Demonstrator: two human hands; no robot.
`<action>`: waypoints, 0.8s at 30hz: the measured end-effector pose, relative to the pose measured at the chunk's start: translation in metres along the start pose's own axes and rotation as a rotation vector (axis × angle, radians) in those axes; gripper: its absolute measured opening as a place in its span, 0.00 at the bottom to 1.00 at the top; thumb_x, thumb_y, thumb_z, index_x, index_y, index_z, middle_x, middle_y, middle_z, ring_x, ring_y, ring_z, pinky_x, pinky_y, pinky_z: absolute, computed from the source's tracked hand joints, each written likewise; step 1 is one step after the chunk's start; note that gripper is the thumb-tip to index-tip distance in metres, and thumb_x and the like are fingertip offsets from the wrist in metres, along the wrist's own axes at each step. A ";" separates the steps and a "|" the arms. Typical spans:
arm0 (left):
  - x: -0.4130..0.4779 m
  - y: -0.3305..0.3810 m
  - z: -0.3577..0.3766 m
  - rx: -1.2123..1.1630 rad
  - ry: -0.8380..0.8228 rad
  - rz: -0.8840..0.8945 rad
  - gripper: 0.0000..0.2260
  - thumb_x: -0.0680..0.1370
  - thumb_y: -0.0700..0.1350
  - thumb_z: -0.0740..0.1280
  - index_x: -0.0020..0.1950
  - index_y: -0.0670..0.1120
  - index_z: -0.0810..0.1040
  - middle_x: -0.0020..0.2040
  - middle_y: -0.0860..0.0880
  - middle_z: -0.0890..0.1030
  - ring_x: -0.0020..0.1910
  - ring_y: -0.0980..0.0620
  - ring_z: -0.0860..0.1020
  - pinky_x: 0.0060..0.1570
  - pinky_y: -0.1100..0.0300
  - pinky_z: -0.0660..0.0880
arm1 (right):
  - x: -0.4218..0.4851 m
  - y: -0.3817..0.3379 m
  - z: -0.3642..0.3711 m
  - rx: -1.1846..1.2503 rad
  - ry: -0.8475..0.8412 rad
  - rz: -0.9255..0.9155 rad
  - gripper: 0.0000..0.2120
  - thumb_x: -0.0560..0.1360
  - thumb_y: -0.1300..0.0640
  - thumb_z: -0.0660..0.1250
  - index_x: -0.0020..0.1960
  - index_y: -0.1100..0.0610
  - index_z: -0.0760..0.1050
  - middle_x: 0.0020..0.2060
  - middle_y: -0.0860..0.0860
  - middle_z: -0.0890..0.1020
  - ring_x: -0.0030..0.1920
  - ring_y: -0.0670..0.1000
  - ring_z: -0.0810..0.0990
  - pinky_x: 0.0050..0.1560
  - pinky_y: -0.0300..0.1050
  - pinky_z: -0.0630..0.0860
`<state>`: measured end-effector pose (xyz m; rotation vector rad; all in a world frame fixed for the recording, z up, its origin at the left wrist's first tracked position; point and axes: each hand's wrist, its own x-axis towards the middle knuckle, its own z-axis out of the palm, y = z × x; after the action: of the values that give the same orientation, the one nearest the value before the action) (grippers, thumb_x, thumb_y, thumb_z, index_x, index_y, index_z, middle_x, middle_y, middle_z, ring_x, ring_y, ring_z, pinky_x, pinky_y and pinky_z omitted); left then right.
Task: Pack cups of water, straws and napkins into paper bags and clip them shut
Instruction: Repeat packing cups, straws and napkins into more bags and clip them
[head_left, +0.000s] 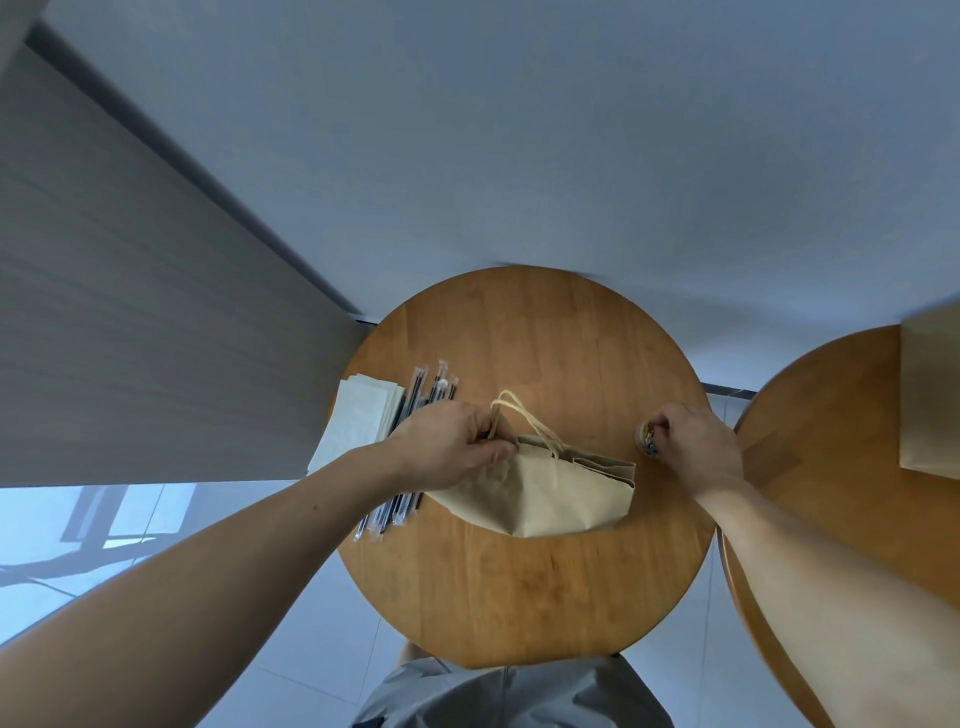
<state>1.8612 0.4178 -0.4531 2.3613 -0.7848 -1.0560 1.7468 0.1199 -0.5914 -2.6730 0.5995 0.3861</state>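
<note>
A brown paper bag (545, 493) lies slumped near the middle of the round wooden counter (519, 597). The left hand (447, 447) grips its mouth where the twine handles (524, 421) begin. The right hand (696, 447) curls its fingers against a small round tub (645, 436) on the right; I cannot tell whether they pinch anything. Wrapped straws (415, 395) and white napkins (358, 415) lie on the left.
</note>
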 end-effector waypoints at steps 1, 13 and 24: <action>0.000 0.000 0.000 0.003 0.001 0.000 0.04 0.80 0.52 0.66 0.49 0.59 0.81 0.44 0.61 0.83 0.45 0.64 0.79 0.48 0.63 0.76 | -0.001 -0.001 0.000 0.037 0.025 0.008 0.06 0.80 0.59 0.63 0.51 0.55 0.78 0.45 0.53 0.81 0.44 0.53 0.77 0.43 0.48 0.79; -0.001 0.000 0.001 -0.010 0.012 0.001 0.04 0.80 0.52 0.66 0.47 0.60 0.79 0.43 0.62 0.82 0.44 0.65 0.78 0.46 0.66 0.74 | -0.003 0.001 0.008 -0.102 -0.044 0.022 0.14 0.81 0.50 0.61 0.58 0.55 0.80 0.51 0.53 0.78 0.54 0.54 0.75 0.49 0.50 0.78; 0.000 -0.001 0.001 0.000 0.003 -0.011 0.04 0.80 0.52 0.66 0.48 0.59 0.80 0.43 0.61 0.82 0.44 0.65 0.78 0.44 0.69 0.73 | -0.007 0.001 0.001 -0.037 -0.044 0.048 0.11 0.81 0.53 0.61 0.56 0.54 0.81 0.44 0.52 0.82 0.43 0.52 0.79 0.40 0.46 0.79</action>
<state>1.8601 0.4185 -0.4542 2.3692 -0.7712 -1.0568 1.7396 0.1215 -0.5898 -2.6818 0.6508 0.4732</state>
